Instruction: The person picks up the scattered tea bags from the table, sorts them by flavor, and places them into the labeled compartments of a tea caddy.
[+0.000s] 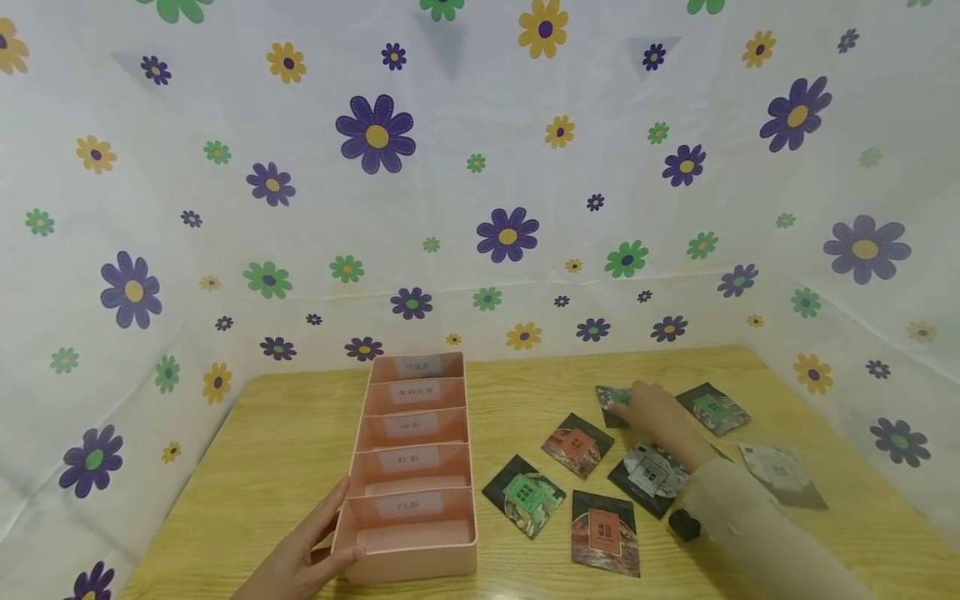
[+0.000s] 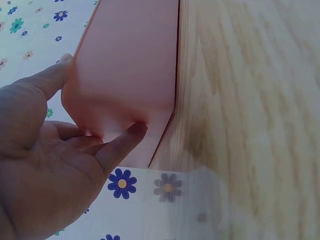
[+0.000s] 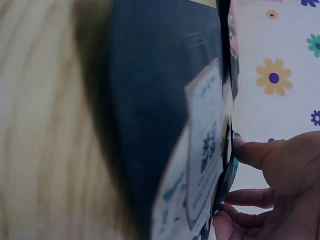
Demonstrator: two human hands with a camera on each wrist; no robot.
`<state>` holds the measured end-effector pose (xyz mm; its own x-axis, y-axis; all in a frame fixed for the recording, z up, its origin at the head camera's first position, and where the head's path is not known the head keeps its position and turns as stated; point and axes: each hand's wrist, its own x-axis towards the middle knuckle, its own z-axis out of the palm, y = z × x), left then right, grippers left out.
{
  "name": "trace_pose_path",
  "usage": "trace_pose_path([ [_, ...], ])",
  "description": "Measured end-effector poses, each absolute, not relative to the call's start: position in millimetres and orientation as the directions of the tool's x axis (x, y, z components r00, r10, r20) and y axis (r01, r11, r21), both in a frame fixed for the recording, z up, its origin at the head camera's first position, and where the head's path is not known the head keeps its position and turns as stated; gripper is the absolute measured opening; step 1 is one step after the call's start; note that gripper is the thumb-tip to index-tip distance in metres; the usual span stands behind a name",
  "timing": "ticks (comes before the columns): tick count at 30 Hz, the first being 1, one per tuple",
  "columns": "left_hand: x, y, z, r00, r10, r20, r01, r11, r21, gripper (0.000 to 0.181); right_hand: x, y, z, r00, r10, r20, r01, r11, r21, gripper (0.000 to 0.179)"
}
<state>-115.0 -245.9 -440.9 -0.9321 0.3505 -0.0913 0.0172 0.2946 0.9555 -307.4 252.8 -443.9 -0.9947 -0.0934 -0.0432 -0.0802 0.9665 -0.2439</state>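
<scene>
3 wht floral walls point(image 1: 465, 75), wd tbl point(image 1: 288, 433)

Each of the five compartments in my pink organizer point(image 1: 412, 568) carries a pale label with Chinese characters. From near to far, I make out what looks like 白茶 on the nearest label point(image 1: 409, 506), then 红茶, 绿茶 and 茉莉花茶; the farthest label point(image 1: 417, 367) is too faint to be sure of. Characters also stand on the near red-panelled packet point(image 1: 604, 533), the left green-panelled packet point(image 1: 523, 496) and the white-panelled packet point(image 1: 649, 477), too small or blurred for me to read.
</scene>
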Motion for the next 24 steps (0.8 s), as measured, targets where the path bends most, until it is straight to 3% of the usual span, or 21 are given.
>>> trace_pose_path([
  [5,-116,-245,-440,-0.929,0.360,-0.088,0.020,0.288,0.957,0.083,-312,267,-439,-0.996,-0.085,0.026,-0.089,0.936,-0.339,0.047],
  [8,-116,-246,-439,-0.927,0.364,-0.096,0.013,0.287,0.958,0.083,-318,276,-431,-0.979,-0.179,0.094,-0.201,0.910,-0.362,0.039],
  [11,-116,-247,-439,-0.924,0.371,-0.093,0.017,0.283,0.959,0.083,-323,286,-423,-0.944,-0.308,0.122,-0.331,0.871,-0.363,0.044],
  [16,-116,-247,-440,-0.925,0.371,-0.081,0.028,0.280,0.960,0.083,-328,294,-416,-0.895,-0.443,0.052,-0.422,0.803,-0.421,0.054],
  [24,-116,-248,-440,-0.926,0.367,-0.089,0.027,0.297,0.955,0.083,-331,292,-420,-0.867,-0.491,-0.086,-0.419,0.811,-0.407,0.071],
])
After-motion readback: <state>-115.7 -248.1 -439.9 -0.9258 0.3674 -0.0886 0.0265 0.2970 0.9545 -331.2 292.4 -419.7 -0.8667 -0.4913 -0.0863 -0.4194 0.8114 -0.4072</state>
